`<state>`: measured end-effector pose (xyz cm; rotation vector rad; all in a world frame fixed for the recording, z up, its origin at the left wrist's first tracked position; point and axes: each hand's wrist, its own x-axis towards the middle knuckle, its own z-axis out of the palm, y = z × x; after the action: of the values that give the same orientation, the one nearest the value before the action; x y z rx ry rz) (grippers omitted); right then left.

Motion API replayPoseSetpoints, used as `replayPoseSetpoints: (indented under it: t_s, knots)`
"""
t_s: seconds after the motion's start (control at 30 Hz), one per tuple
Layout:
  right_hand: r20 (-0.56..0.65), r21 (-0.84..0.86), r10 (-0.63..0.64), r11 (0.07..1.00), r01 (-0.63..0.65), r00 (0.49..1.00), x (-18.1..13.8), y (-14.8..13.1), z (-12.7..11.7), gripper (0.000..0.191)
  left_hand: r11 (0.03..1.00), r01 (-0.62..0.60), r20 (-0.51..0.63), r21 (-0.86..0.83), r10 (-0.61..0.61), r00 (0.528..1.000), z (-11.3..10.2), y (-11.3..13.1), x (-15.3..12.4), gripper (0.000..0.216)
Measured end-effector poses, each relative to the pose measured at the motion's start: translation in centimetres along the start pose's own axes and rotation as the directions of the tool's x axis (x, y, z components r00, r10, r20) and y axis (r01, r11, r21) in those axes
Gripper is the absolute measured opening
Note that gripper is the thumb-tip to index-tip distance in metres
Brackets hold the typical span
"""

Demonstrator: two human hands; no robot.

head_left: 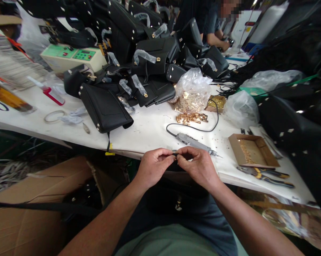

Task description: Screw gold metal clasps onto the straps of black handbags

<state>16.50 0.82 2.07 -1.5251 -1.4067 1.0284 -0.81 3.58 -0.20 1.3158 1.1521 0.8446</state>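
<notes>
My left hand (155, 165) and my right hand (197, 165) meet at the table's front edge, both closed in a pinch. Between their fingertips is a small dark piece (175, 154), mostly covered, so its kind is hard to make out. Below the hands a black bag (162, 202) with a gold-coloured clasp (178, 203) rests on my lap. Just beyond my right hand lies a grey electric screwdriver (193, 141), its bit pointing right and its cord curling back. Small gold-coloured metal fittings (192, 118) are heaped behind it.
Pliers (267, 175) and a cardboard tray (269, 161) of tiny gold-coloured parts lie to the right. Black bags (104, 106) crowd the back, near a plastic bag of fittings (193, 94). A red bottle (52, 95) stands left. A co-worker (212, 32) works at the far side.
</notes>
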Motion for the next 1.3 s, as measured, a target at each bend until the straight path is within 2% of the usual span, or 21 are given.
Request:
replayPoseSetpoints:
  t_s: [0.33, 0.63, 1.03, 1.3]
  knots:
    - [-0.021, -0.026, -0.049, 0.998, 0.049, 0.999, 0.15, 0.40, 0.12, 0.014, 1.000, 0.017, -0.018, -0.018, -0.018, 1.000, 0.50, 0.00, -0.15, 0.022]
    - [0.057, 0.092, 0.043, 0.995, -0.048, 0.997, -0.09, 0.57, -0.38, 0.014, 1.000, 0.012, -0.010, -0.028, -0.012, 1.000, 0.46, 0.07, -0.55, 0.021]
    - [0.015, -0.008, -0.044, 0.999, 0.044, 0.999, -0.17, 0.57, -0.10, 0.014, 0.999, 0.029, -0.012, -0.027, -0.029, 0.999, 0.69, 0.35, -0.56, 0.022]
    - [0.027, -0.046, -0.066, 0.997, 0.067, 0.997, -0.17, 0.77, 0.00, 0.014, 0.999, 0.025, -0.058, 0.029, -0.023, 0.998, 0.95, 0.29, -0.78, 0.016]
